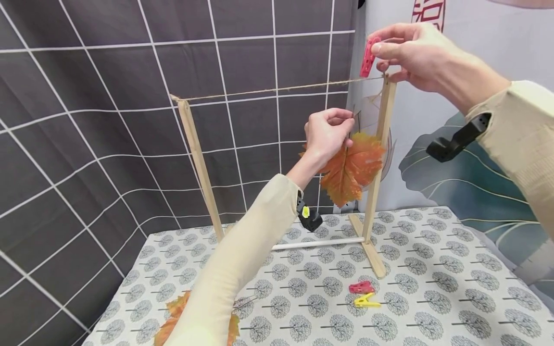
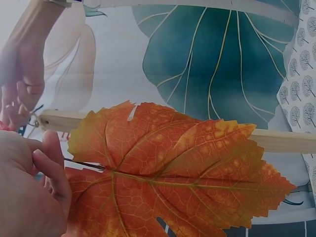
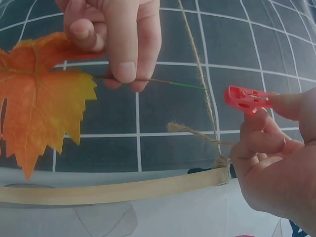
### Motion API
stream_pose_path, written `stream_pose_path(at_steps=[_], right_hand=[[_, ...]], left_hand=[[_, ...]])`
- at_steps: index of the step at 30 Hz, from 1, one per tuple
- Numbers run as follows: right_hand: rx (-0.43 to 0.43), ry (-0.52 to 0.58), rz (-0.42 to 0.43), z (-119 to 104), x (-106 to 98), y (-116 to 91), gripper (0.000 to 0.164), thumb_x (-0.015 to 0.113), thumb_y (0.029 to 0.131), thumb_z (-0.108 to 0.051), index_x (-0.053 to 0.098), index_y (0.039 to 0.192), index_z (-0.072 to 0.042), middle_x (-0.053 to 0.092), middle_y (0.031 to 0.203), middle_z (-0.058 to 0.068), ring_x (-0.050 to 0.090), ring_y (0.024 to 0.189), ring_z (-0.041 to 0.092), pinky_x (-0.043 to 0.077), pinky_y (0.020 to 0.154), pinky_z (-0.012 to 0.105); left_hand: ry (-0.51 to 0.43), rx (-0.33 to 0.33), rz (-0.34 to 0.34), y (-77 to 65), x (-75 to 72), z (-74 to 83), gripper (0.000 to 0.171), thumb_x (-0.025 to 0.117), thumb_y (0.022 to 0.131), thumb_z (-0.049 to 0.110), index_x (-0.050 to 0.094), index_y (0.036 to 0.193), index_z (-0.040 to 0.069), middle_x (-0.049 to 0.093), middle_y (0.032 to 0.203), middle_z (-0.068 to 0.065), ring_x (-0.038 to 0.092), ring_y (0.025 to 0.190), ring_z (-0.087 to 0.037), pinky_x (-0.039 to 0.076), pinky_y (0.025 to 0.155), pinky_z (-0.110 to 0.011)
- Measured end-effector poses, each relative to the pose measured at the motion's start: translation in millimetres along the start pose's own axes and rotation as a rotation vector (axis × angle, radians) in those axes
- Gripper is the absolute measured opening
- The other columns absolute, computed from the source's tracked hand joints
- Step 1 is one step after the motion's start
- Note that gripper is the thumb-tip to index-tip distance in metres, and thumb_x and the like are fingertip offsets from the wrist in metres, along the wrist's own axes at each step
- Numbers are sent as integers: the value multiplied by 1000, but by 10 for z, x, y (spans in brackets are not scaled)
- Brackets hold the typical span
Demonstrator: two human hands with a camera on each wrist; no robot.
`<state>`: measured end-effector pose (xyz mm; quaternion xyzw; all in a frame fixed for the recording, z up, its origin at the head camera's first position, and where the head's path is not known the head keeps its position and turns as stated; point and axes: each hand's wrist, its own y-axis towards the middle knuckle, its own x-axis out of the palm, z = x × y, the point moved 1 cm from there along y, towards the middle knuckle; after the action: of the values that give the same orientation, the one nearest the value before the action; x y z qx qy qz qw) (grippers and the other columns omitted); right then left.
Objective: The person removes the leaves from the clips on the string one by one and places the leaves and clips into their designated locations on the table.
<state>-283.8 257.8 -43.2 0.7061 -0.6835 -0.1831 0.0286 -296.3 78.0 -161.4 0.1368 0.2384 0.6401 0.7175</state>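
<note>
My left hand point(image 1: 326, 132) pinches the thin stem of an orange maple leaf point(image 1: 352, 168), which hangs below the fingers near the right post. In the right wrist view the stem's green tip point(image 3: 187, 85) reaches the twine point(image 3: 202, 74). My right hand point(image 1: 421, 60) holds a red clothespin point(image 1: 368, 57) between thumb and fingers, just above the twine's right end. The clothespin's nose points at the twine, a small gap apart in the right wrist view.
The twine runs between two wooden posts point(image 1: 199, 166) joined low by a white rod point(image 1: 318, 243). On the tree-patterned tablecloth point(image 1: 415, 312) lie another red clothespin point(image 1: 361, 287), a yellow clothespin point(image 1: 367, 301) and more orange leaves point(image 1: 175, 307), partly behind my left sleeve.
</note>
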Motion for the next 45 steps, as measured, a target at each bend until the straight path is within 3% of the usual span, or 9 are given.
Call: stream_pose_path(at_steps=[7,23,32,38,45], right_hand=[[-19,38,-1,20,-7,-26,38,73,90,-23,64,127,-19,55,106,2,51,87,16,46,66,25],[-36,134,-35,53,30,-73,29,75,90,-9,69,118,-14,67,103,2,55,82,17,45,58,26],[-37,84,-40,111,10,-80,32,74,91,-10,66,122,-15,64,111,2,53,93,20,48,68,27],[-25,143,-46,140,9,-90,30,74,90,-5,67,118,-13,69,106,2,58,83,18,47,61,27],[-40,171,-37,157,-14,-140,30,74,90,-4,66,117,-12,68,109,3,57,86,19,49,52,24]], left_hand=[[8,16,-20,-20,-44,-23,12,71,92,8,76,102,5,72,80,2,66,50,-14,54,59,-20],[60,34,-32,-98,-211,-155,12,70,92,8,76,102,5,72,82,-1,65,50,-14,54,56,-21],[59,66,-18,-109,-314,-198,11,69,91,5,76,99,4,73,83,-3,64,47,-12,52,50,-20],[84,62,-18,-124,-366,-216,11,69,91,6,76,99,5,73,83,-2,63,47,-12,53,53,-20],[54,60,-9,-129,-425,-257,10,69,90,2,76,98,3,73,80,-4,62,45,-13,52,49,-21]])
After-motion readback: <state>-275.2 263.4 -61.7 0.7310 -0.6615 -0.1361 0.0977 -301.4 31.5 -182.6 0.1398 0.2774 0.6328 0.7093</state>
